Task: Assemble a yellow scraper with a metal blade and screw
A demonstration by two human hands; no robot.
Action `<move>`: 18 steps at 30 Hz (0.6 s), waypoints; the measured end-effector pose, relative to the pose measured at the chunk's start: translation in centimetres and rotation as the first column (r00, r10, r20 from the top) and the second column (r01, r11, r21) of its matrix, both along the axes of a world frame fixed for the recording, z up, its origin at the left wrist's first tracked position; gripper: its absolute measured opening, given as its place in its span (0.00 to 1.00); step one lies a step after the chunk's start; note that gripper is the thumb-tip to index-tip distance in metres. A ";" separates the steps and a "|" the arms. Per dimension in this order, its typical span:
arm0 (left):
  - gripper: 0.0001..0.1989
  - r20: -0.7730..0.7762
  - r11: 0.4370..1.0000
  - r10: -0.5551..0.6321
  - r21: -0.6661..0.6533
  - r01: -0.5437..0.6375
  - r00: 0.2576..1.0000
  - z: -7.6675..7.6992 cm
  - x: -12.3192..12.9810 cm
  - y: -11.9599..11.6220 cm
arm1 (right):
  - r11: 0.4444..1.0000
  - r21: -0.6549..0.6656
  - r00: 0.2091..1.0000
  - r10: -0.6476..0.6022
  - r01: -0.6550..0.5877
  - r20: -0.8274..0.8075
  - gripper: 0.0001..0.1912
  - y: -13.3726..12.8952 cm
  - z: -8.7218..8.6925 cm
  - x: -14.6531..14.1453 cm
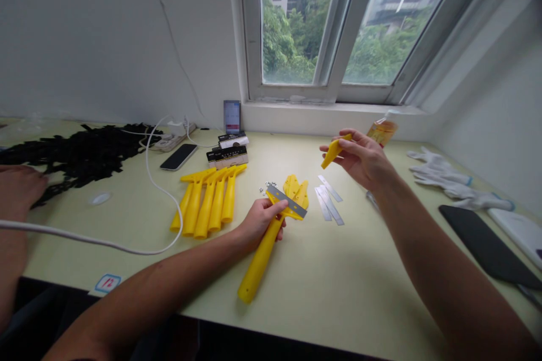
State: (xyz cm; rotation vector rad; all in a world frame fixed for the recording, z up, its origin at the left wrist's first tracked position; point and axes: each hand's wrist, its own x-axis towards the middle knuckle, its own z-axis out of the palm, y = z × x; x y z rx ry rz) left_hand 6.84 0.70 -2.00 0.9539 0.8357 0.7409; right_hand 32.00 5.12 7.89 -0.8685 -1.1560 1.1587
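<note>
My left hand (265, 220) is wrapped round the neck of a yellow scraper handle (260, 265). Its thumb presses a grey metal blade (290, 202) flat against the wide head. Raised over the table, my right hand (365, 157) pinches a small yellow plastic plate (334, 151) between thumb and fingers. Several similar yellow plates (301, 189) lie just behind the scraper head. Small nuts or screws (271, 184) are scattered beside it, too small to tell which. Loose metal blades (325, 203) rest to the right of the head.
Several yellow handles (208, 203) lie in a row at left, near a white cable (163, 194). Phones (178, 157), small boxes (227, 156) and a heap of black strips (93, 152) are behind. White gloves (449, 177) and a bottle (383, 131) are at right. Another person's hand (21, 186) is at far left.
</note>
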 end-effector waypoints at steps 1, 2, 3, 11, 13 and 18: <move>0.22 -0.001 1.000 0.001 -0.002 -0.001 1.000 0.0 0.0 0.0 | 1.000 -0.015 0.999 0.025 -0.025 0.023 0.24 -0.1 0.0 0.0; 0.22 -0.003 1.000 0.004 -0.005 -0.004 1.000 0.0 0.0 0.0 | 0.998 -0.038 0.997 0.049 -0.047 0.058 0.28 -0.2 -0.1 0.0; 0.22 -0.006 1.000 0.006 -0.007 -0.006 1.000 0.1 0.0 -0.1 | 0.996 -0.063 0.992 0.067 -0.061 0.103 0.32 -0.2 -0.2 0.0; 0.21 0.016 1.000 -0.004 -0.003 0.004 1.000 0.1 0.0 0.0 | 0.984 -0.134 0.753 0.175 -0.116 0.634 0.16 -1.3 -0.5 -3.2; 0.20 0.022 1.000 0.000 -0.008 0.000 1.000 0.1 0.0 0.0 | 0.985 -0.122 0.648 0.170 -0.119 0.743 0.14 -2.0 -0.3 -4.4; 0.17 0.041 1.000 0.021 0.006 -0.021 0.999 0.2 -0.1 -0.2 | 0.994 -0.035 0.420 0.076 -0.103 0.904 0.11 -3.2 -0.3 -6.5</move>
